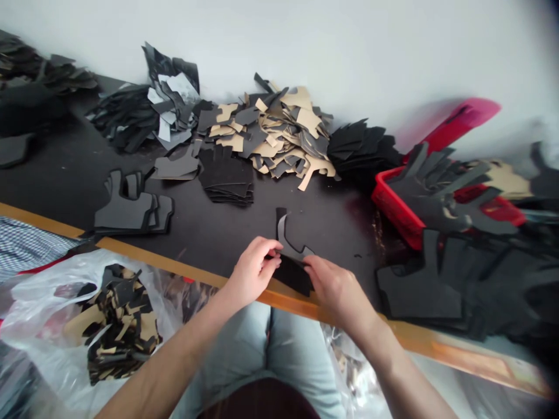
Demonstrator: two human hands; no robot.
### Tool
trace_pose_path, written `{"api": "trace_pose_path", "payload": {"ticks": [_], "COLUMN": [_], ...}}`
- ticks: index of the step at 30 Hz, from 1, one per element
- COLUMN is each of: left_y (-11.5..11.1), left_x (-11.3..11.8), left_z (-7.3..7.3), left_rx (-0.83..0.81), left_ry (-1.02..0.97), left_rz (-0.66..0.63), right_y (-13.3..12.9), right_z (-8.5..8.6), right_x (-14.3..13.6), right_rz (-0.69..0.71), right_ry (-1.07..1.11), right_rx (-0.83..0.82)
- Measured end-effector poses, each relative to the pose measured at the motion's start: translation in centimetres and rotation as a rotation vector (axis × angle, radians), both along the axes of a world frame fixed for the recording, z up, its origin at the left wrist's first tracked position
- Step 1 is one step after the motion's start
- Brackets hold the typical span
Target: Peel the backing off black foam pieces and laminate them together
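A black cut-out piece (293,276) of sheet material is stretched between my two hands over the table's front edge. My left hand (253,272) pinches its left side between thumb and fingers. On its right side, my right hand (335,286) is closed with the fingertips on the upper edge. A thin grey curved strip (283,233) rises from the far side of this piece; whether it is a peeled layer or the piece's own underside I cannot tell. Left of my hands lies a short stack of grey cut-outs (126,210).
A heap of beige and black scraps (279,137) and a stack of black pieces (227,177) lie against the wall. At right stands a red basket (397,203) with cut-outs, beside more dark cut-outs (419,288). A plastic bag (39,308) of scraps hangs below the wooden edge (161,263).
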State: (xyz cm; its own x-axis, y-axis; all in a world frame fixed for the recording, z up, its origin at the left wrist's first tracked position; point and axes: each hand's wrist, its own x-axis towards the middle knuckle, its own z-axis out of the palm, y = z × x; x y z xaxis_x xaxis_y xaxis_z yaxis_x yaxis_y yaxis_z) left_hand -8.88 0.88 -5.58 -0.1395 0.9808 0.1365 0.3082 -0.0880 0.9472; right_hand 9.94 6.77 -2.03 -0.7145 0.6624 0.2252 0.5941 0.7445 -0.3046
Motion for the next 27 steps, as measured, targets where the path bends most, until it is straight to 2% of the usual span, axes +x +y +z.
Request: {"api": "trace_pose_path", "payload": {"ticks": [3, 5, 10, 13, 19, 27], "left_y": [-0.1, -0.1, -0.1, -0.2, -1.0, -1.2], "left_x": [0.0, -0.1, -0.2, -0.1, -0.2, -0.3], "left_z": [-0.1, -0.2, -0.1, 0.1, 0.3, 0.6], "left_rx": [0.021, 0.029, 0.03, 0.033, 0.127, 0.121], "left_ry": [0.009, 0.013, 0.024, 0.083, 0.329, 0.363], "left_rz": [-0.002, -0.009, -0.015, -0.022, 0.053, 0.007], "right_y": [0.1, -0.4, -1.9, -2.1, -2.1, -1.7], "right_z": [0.0, -0.5, -2.1, -2.4, -2.2, -2.1], "right_x": [0.8, 1.4, 1.9, 1.8, 1.8, 2.0], "right_rz": [0.038, 0.042, 0.032, 0.041, 0.033, 0.082], "right_ry": [0.117, 0.194, 0.276, 0.31, 0.237, 0.147], "right_rx": [-0.093, -0.099, 0.005, 0.063, 0.093, 0.071]}}
